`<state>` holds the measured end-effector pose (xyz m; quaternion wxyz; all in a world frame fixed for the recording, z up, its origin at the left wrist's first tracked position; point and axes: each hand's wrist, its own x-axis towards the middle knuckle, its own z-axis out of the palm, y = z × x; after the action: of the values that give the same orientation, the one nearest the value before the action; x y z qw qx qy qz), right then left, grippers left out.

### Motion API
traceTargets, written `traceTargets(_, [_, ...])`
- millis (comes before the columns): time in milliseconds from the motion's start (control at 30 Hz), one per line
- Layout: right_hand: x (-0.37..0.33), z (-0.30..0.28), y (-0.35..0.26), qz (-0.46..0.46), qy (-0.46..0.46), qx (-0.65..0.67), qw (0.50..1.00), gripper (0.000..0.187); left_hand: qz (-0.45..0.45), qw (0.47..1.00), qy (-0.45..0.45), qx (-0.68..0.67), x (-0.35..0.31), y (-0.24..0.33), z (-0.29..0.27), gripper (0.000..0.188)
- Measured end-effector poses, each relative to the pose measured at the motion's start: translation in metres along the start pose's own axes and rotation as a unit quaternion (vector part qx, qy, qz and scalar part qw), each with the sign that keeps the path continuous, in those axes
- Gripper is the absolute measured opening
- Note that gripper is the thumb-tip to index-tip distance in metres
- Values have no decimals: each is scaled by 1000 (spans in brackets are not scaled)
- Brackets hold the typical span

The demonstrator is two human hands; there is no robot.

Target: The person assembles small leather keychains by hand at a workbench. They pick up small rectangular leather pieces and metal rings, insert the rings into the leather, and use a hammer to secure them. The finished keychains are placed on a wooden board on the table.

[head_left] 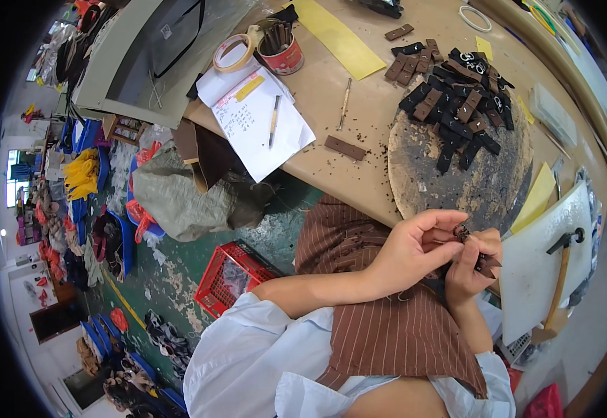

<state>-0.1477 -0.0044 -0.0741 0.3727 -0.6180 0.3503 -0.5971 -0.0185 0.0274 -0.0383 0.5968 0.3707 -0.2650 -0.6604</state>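
Note:
My two hands meet in front of my apron, just off the near edge of a round worn block. My right hand [471, 270] is closed around a dark brown leather-like tab [488, 266], whose end sticks out beside the fingers. Between the hands, at the fingertips, shows a small dark piece [461, 232] too small to make out. My left hand [415, 244] has its fingers curled and the thumb brought in against that spot; what it pinches is mostly hidden. Beyond them, black and brown tabs [457, 125] with metal fittings lie heaped on the round block [415, 184].
A single brown tab [345, 148] lies among scattered dark bits on the table. Further left are a pointed hand tool [345, 104], papers with a pen [274, 122], a tape roll [233, 53] and a red can [282, 59]. A hammer [561, 275] rests on a white board [526, 279] at right.

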Motion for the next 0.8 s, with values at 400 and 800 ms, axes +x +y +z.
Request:
traceTargets(400, [68,-33,-30,159,-435,-3,886,29,-100,980,-161,54,7,22,-30,82])
traceTargets(800, [55,-26,-39,-18,-457,-47,888,16,-122,953,-175,213,-1,26,-28,66])
